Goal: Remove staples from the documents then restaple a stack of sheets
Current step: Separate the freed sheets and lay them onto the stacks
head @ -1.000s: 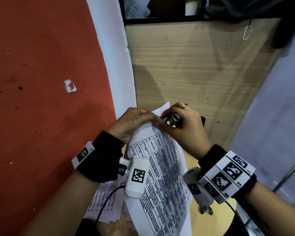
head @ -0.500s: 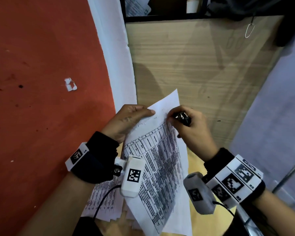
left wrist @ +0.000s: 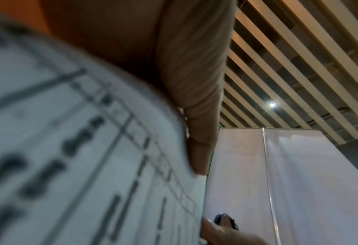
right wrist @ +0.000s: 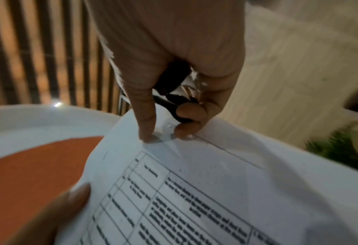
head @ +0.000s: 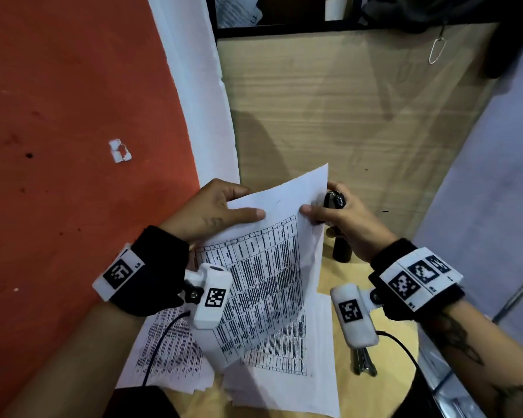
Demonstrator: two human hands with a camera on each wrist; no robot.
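Note:
A printed sheet point(head: 269, 267) with a table of text is lifted off the table. My left hand point(head: 242, 206) pinches its top left part, thumb on top; in the left wrist view the sheet point(left wrist: 90, 157) is a blur under the thumb. My right hand point(head: 323, 206) grips a black staple remover point(head: 334, 200) in the palm, and its thumb and a finger pinch the sheet's right edge. The right wrist view shows the remover point(right wrist: 174, 102) with metal prongs just above the sheet point(right wrist: 215, 182). I can make out no staple.
More printed sheets point(head: 169, 357) lie spread on the round wooden table point(head: 369, 393) below my hands. A black cylinder point(head: 341, 251) stands by my right hand, and a silver metal object point(head: 364, 363) lies near my right wrist. An orange wall point(head: 58, 146) is on the left.
My hands have drawn apart. The sheet's top corner has come up and spread flat. The right hand with the remover has shifted right to the sheet's edge.

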